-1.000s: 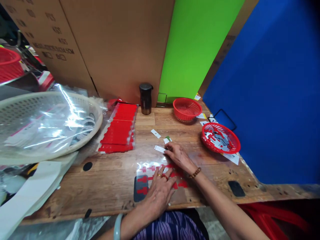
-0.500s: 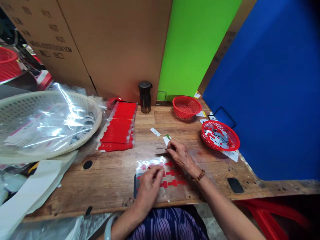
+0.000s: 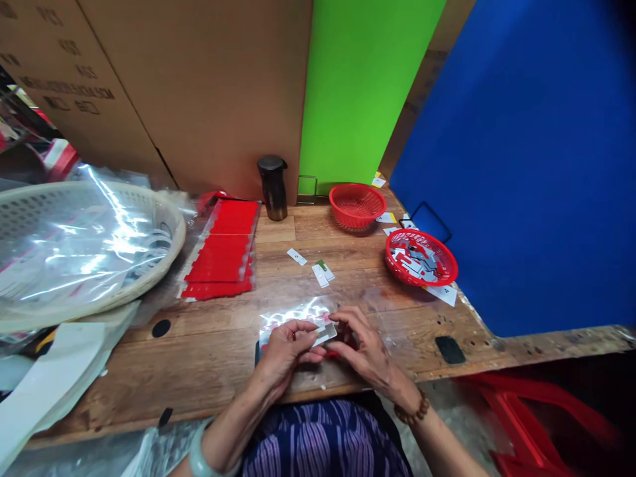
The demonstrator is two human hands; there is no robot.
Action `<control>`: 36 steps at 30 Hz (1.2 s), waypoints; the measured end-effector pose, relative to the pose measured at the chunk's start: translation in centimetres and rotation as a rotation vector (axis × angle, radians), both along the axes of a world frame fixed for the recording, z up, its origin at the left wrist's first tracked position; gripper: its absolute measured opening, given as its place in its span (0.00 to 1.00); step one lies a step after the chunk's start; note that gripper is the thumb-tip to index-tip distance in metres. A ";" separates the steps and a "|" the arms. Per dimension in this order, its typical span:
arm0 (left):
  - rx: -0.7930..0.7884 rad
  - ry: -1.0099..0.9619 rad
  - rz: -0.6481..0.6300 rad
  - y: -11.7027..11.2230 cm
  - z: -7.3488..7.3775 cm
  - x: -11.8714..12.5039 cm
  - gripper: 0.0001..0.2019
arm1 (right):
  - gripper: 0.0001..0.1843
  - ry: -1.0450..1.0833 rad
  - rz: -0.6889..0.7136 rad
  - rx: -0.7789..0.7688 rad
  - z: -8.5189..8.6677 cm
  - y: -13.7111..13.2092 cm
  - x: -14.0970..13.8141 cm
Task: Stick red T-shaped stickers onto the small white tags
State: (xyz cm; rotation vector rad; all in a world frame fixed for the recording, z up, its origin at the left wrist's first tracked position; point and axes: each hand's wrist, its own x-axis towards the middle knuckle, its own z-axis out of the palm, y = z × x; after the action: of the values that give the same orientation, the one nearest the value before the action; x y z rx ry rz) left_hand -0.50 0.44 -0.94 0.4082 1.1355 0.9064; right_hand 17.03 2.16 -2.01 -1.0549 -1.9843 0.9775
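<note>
Between the thumb and fingers of my left hand is a small white card with a grey-brown part, held tilted above the table. My right hand is at the card's right end, its thumb and index finger apart around it; whether a fingertip touches the card I cannot tell. Beneath both hands lies a clear plastic sheet with red shapes, mostly covered by the hands. Just beyond it on the wood are a few small white cards, one with a green part, and a single white card.
A red basket of cards stands at the right, another red basket behind it. Red sheets in plastic are stacked left of centre, near a dark jug. A large white basket fills the left. Upright boards close off the back.
My right hand has come back from the loose cards toward my left hand. The left hand has risen off the sheet and now holds a small card. The whole view has shifted slightly.
</note>
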 end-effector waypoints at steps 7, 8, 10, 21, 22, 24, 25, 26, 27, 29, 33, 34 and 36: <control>0.099 0.101 -0.078 -0.3 -0.3 -0.2 0.16 | 0.12 0.045 0.023 -0.141 -0.2 -0.2 0.9; 0.100 0.105 -0.088 -0.3 -0.2 -0.1 0.16 | 0.11 0.034 0.028 -0.135 -0.1 -0.2 0.9; 0.092 0.123 -0.099 -0.3 0.0 -0.1 0.17 | 0.08 0.017 0.042 -0.133 0.3 -0.2 1.0; 0.020 0.076 -0.103 0.0 -0.6 0.0 0.16 | 0.17 0.028 0.032 -0.196 -0.9 -0.1 1.5; 0.008 0.078 -0.089 0.2 -0.8 0.0 0.16 | 0.21 0.028 0.007 -0.208 -1.2 0.2 1.7; -0.007 0.089 -0.049 0.6 -1.2 -0.1 0.15 | 0.22 -0.010 -0.084 -0.180 -1.5 1.0 2.0; -0.007 0.094 -0.024 0.8 -1.3 -0.1 0.15 | 0.18 -0.047 -0.138 -0.141 -1.5 1.4 2.2; -0.002 0.095 0.000 1.2 -1.5 -0.1 0.15 | 0.12 -0.094 -0.182 -0.101 -1.5 1.9 2.3; 0.007 0.095 0.022 1.5 -1.6 0.0 0.15 | 0.08 -0.142 -0.208 -0.069 -1.5 2.3 2.4; 0.030 0.086 0.060 2.3 -1.9 0.2 0.16 | 0.06 -0.222 -0.216 -0.040 -1.5 2.9 2.3; 0.065 0.059 0.117 3.8 -2.2 1.1 0.16 | 0.05 -0.299 -0.215 -0.027 -1.6 3.5 1.6; 0.071 0.055 0.124 4.1 -2.4 1.4 0.16 | 0.05 -0.310 -0.227 -0.026 -1.7 3.6 1.5; 0.080 0.055 0.133 4.5 -2.7 2.0 0.15 | 0.05 -0.331 -0.236 -0.037 -1.8 3.8 1.3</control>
State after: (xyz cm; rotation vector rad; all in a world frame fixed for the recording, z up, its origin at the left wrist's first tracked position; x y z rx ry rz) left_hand 1.45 4.99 -3.62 0.4294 1.1898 1.0650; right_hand 18.36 6.00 -3.77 -1.5131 -2.0422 0.7532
